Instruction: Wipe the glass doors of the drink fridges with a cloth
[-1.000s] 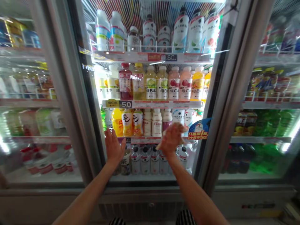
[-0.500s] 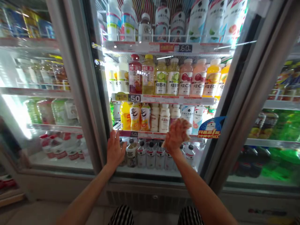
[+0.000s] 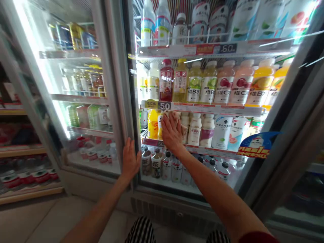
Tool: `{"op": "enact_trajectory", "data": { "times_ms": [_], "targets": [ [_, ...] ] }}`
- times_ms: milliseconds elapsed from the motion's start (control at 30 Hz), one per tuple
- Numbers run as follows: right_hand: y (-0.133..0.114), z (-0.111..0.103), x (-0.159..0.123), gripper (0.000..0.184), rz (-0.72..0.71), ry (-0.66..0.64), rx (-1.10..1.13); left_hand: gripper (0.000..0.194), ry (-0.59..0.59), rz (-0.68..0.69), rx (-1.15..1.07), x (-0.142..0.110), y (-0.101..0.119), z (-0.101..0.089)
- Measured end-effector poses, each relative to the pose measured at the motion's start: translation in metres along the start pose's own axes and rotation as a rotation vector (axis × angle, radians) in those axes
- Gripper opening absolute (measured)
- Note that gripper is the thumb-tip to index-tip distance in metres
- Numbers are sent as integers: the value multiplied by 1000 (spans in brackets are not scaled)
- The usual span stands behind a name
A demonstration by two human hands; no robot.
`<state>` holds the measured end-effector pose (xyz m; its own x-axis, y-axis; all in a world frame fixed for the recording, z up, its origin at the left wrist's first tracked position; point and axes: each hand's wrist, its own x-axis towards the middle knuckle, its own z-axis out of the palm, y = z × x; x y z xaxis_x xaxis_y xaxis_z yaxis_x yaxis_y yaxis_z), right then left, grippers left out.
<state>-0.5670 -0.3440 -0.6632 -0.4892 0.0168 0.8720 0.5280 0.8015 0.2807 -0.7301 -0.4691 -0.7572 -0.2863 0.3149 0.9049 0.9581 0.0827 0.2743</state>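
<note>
I face a glass-doored drinks fridge (image 3: 128,84). My left hand (image 3: 130,161) lies open and flat on the door's left frame, low down, fingers pointing up. My right hand (image 3: 171,132) presses a beige cloth (image 3: 174,115) against the glass, in front of the yellow and white bottles (image 3: 194,130) on the third shelf. The cloth shows only at the fingertips and beside the palm. Small dark-capped bottles (image 3: 162,165) stand on the bottom shelf between my two hands.
Price strips (image 3: 210,49) edge each shelf. A blue sticker (image 3: 258,145) is on the glass at the lower right. Another fridge door (image 3: 83,101) with cans and bottles is to the left, open shelving (image 3: 22,152) beyond it. My striped knees (image 3: 141,233) are near the fridge base.
My right hand has slid the cloth leftward and slightly up across the glass. My left hand has stayed on the frame. My view has swung to the left.
</note>
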Motion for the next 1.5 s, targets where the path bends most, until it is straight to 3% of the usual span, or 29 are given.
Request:
{"op": "enact_trajectory", "data": {
  "times_ms": [67,167,267,333,433,500,567,633,700,733,800,867,933,967,1033,1100,1167,1233,1300,1367,1433,1500],
  "targets": [
    [-28,19,-13,53,-163,-59,73,55,4,-6,19,1,-1,-6],
    [-69,52,-62,49,-474,-208,176,54,5,-11,42,-1,-2,-14],
    [-75,64,-77,44,-643,-255,220,53,-5,12,55,-1,-4,-19],
    [-60,53,-48,48,-610,-214,216,53,7,19,56,3,-3,-20],
    [-30,22,15,57,-351,-72,155,53,34,21,38,17,4,-20],
    [-19,8,30,56,-259,-8,117,53,46,33,22,27,12,-18],
    [-17,4,12,56,-312,-23,110,52,54,51,11,35,21,-16],
    [-13,5,-25,57,-478,-97,125,52,50,71,4,39,29,-15],
    [1,-1,-49,58,-616,-161,100,51,28,88,-5,42,37,-13],
    [13,-8,-49,58,-618,-163,58,51,16,95,-11,44,41,-12],
    [46,-30,-27,55,-465,-92,-69,51,-1,110,-28,50,50,-9],
    [80,-56,9,49,-183,75,-157,51,-1,123,-46,59,61,-3],
    [99,-74,28,50,-10,180,-200,51,14,139,-63,70,74,5],
    [102,-79,26,50,11,186,-208,51,22,149,-74,75,82,9],
    [98,-80,1,49,-81,99,-200,51,31,174,-98,82,96,17],
    [97,-76,-35,48,-330,-79,-153,52,26,208,-122,86,107,24],
    [111,-80,-55,49,-448,-177,-130,53,18,239,-144,88,115,31],
    [140,-97,-51,49,-268,-72,-185,54,17,253,-159,89,120,37],
    [167,-118,-35,50,75,171,-293,54,33,248,-164,90,123,44],
    [177,-127,-30,53,267,309,-368,54,59,228,-162,90,127,49],
    [168,-121,-45,51,166,228,-373,54,85,203,-162,90,131,53],
    [153,-109,-74,47,-138,31,-326,54,94,191,-159,90,133,54]
  ]
}}
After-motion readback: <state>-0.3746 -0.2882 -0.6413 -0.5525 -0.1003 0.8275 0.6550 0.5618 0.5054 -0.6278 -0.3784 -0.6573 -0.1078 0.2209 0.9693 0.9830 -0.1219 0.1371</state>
